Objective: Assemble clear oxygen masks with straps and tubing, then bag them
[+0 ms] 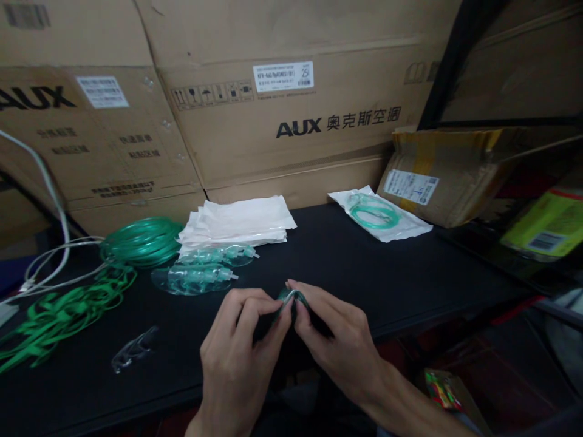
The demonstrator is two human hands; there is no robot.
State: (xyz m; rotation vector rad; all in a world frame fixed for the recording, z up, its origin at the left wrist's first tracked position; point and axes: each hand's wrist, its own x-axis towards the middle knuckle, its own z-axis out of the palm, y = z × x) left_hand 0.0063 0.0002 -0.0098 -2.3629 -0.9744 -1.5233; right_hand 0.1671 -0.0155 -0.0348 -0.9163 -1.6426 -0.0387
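Note:
Both hands meet at the front edge of the table, pinching a green translucent piece (296, 295) with a pale strip across its top. It looks like the nose end of an oxygen mask; most of it is hidden by the fingers. My left hand (243, 340) grips its left side with thumb and fingertips. On the other side, the thumb and fingers of my right hand (334, 334) close on it. Nested clear-green oxygen masks (195, 278) with pale connectors lie beyond my left hand. Behind them is a pile of white pouches (241, 220).
Coiled green tubing (141, 240), tangled green straps (68, 309) and small clear plastic parts (134, 349) lie at left, near white cables (57, 200). A pouch with green tubing (378, 215) lies back right, beside an opened carton (432, 176). Large cardboard boxes (237, 145) wall the back.

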